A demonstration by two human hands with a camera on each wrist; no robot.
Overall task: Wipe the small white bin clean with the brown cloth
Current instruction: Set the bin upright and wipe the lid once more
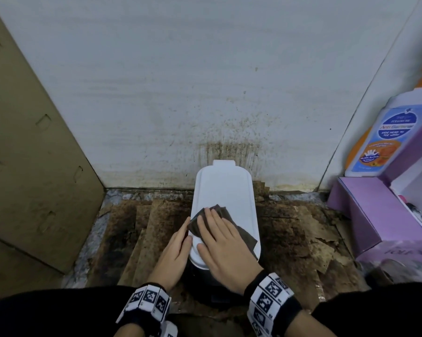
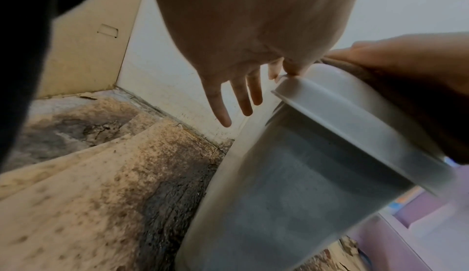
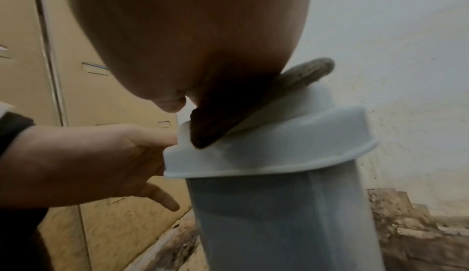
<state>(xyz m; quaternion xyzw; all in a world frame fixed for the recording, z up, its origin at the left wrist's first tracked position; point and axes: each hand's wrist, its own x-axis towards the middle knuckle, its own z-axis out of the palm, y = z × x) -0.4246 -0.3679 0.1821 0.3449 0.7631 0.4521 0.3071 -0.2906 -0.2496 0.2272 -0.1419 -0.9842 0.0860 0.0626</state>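
Bin (image 1: pixel 225 190) at centre, standing on the floor (image 1: pixel 290 239) against the far wall (image 1: pixel 180 81). Cloth (image 1: pixel 223 216) on the near part of the bin lid, under the right hand (image 1: pixel 227 249). Left hand (image 1: pixel 174 254) against the lid's left edge. Cardboard (image 1: pixel 35 178) at left; boxes (image 1: pixel 365 215) and bottle (image 1: pixel 380 139) at right.

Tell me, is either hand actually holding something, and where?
Neither grips anything. The right hand presses the brown cloth flat on the bin lid; the left hand rests against the lid's left edge.
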